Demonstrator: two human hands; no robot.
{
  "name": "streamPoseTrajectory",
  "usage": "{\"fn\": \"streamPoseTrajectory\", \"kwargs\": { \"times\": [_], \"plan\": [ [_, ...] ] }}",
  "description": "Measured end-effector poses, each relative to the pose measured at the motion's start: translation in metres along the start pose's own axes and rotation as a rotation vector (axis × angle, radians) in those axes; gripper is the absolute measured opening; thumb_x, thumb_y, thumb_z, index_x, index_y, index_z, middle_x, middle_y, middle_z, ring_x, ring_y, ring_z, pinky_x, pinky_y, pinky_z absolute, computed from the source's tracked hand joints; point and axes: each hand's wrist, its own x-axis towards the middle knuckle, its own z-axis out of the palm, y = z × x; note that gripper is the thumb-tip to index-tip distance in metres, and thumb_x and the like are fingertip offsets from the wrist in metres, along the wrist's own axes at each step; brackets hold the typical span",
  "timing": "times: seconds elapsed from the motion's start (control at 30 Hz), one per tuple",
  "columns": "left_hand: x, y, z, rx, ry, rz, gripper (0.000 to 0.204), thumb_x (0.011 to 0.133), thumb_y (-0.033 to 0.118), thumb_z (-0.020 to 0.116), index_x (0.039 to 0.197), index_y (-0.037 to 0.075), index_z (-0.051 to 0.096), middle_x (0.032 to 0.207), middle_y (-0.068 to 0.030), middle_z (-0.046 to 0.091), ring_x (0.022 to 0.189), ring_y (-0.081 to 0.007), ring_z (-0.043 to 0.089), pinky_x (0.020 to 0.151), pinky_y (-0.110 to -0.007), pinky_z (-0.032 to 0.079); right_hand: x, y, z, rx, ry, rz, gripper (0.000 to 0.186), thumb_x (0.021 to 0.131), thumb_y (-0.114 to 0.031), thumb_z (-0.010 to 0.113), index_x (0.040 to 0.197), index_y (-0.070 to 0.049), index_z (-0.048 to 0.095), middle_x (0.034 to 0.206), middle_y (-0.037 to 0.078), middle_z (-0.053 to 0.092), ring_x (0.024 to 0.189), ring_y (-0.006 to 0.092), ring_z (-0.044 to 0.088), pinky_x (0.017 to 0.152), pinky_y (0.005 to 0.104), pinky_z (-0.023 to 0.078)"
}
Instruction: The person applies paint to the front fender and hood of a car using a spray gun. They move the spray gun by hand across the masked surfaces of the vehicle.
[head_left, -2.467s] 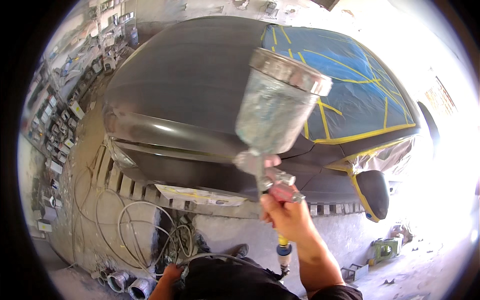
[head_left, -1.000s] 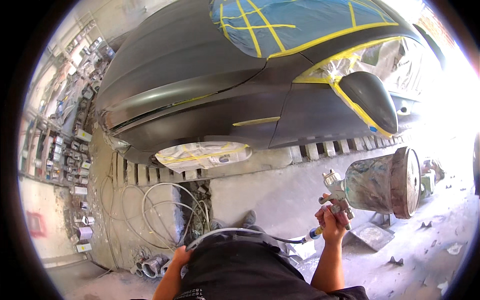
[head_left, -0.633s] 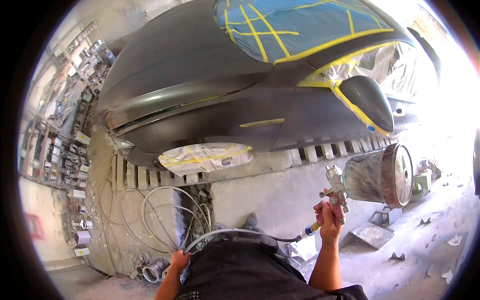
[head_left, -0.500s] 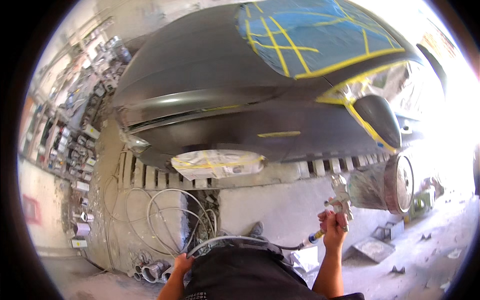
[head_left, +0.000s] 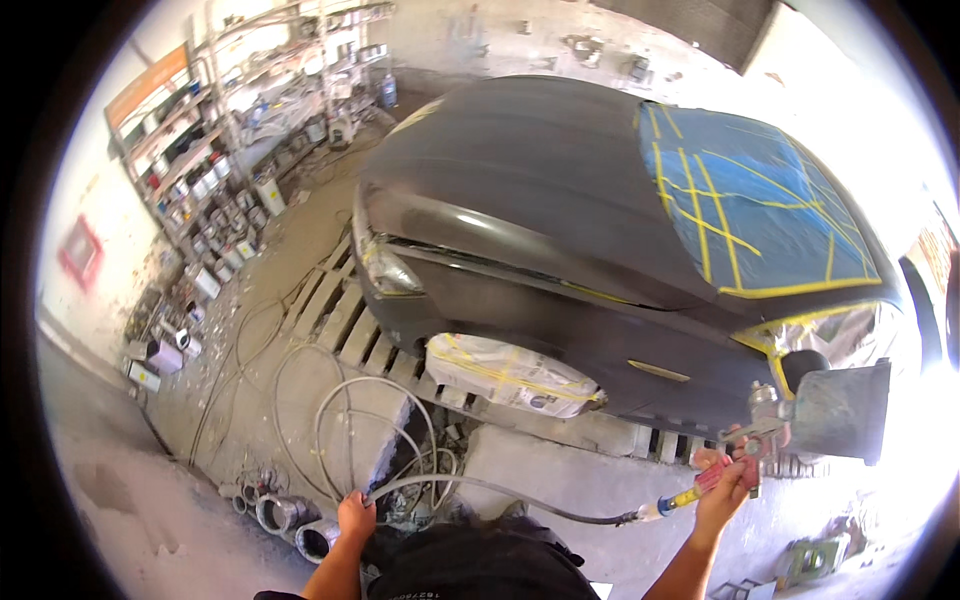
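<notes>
At the right, my right hand (head_left: 722,490) is wrapped round the handle of a spray gun (head_left: 766,432). A large grey paint-smeared cup (head_left: 845,410) lies on its side at the gun, overlapping the car's side mirror (head_left: 803,372) in view. From the gun's yellow and blue fitting, a grey air hose (head_left: 490,488) curves across in front of my body. My left hand (head_left: 355,517) is closed on this hose at lower left. Beyond stands a dark matte car (head_left: 540,180). Yellow-taped blue plastic film (head_left: 770,215) covers its windscreen, and white sheeting (head_left: 510,375) covers the front wheel.
Loops of hose (head_left: 375,385) lie on the floor by a gap in the concrete. Slatted pallets (head_left: 350,318) run beneath the car. Round metal cans (head_left: 280,512) stand near my left hand. Crowded shelves (head_left: 250,100) and tins (head_left: 215,220) line the left wall. A green object (head_left: 815,560) sits at lower right.
My view has swung left and up, showing more shelves and the back wall. The spray gun with its cup sits farther right and has turned. Both hands keep their holds.
</notes>
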Motion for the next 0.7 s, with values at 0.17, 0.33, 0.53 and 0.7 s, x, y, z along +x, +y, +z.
{"fn": "streamPoseTrajectory", "kwargs": {
  "times": [0.17,0.33,0.53,0.7],
  "plan": [
    [0.012,0.018,-0.021,-0.037,0.023,-0.071,0.019,0.071,0.014,0.066,0.08,0.002,0.056,0.081,-0.0201,0.06,0.079,-0.0407,0.058,0.068,-0.047,0.046,0.035,-0.026,0.045,0.027,-0.013,-0.03,0.049,0.098,-0.034,0.037,0.13,0.002,0.033,0.128,0.019,0.047,0.057,0.0153,0.053,0.05,0.0265,0.045],
    [0.015,0.024,-0.041,-0.02,0.052,-0.119,0.018,0.071,0.014,0.067,0.081,0.002,0.057,0.082,-0.0203,0.061,0.08,-0.0401,0.059,0.068,-0.046,0.047,0.062,-0.034,0.106,0.052,-0.062,-0.073,0.058,0.097,-0.043,0.037,0.132,0.003,0.032,0.127,0.022,0.048,0.048,0.0141,0.048,0.044,0.0224,0.041],
    [0.025,0.033,-0.055,-0.024,0.161,-0.212,0.019,0.069,0.011,0.067,0.082,0.002,0.059,0.08,-0.0194,0.061,0.078,-0.0389,0.06,0.068,-0.045,0.047,0.106,-0.041,0.154,0.089,-0.14,-0.127,0.062,0.097,-0.045,0.034,0.135,0.003,0.029,0.121,0.022,0.052,0.049,0.0133,0.048,0.039,0.0222,0.037],
    [0.038,0.049,-0.094,-0.019,0.314,-0.273,0.016,0.069,0.009,0.068,0.08,0.003,0.059,0.079,-0.0187,0.061,0.077,-0.0377,0.06,0.066,-0.043,0.047,0.138,-0.058,0.194,0.054,-0.162,-0.097,0.06,0.097,-0.046,0.03,0.135,0.001,0.031,0.115,0.022,0.057,0.048,0.012,0.048,0.038,0.0182,0.033]
  ]
}}
